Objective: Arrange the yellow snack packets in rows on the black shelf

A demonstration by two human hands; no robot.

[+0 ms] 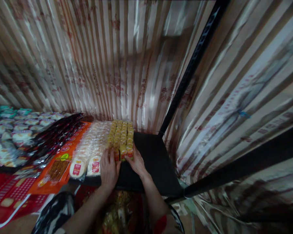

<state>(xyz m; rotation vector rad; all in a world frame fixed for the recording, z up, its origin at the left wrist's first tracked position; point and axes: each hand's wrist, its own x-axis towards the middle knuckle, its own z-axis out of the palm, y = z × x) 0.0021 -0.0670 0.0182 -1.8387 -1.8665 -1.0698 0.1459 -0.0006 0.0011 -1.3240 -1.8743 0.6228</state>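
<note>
Several rows of small yellow snack packets (122, 135) stand on a black shelf (153, 159), their front ends showing red labels. My left hand (109, 167) is at the front left of these rows, with curved fingers on the nearest packets and the thumb by their front. On the right side, my right hand (137, 161) grips the front corner, its thumb against a front packet and its fingers along the outer row. Just left of my left hand are two rows of round white packets (95, 165) in clear wrapping, with red labels.
Further left lie an orange snack bag (60, 165), dark shiny packets (56, 136) and white wrapped packets (23, 131). A black post (183, 91) rises at the shelf's back right corner. Striped sheeting (107, 65) hangs behind. Below the shelf are more yellow packets (114, 214).
</note>
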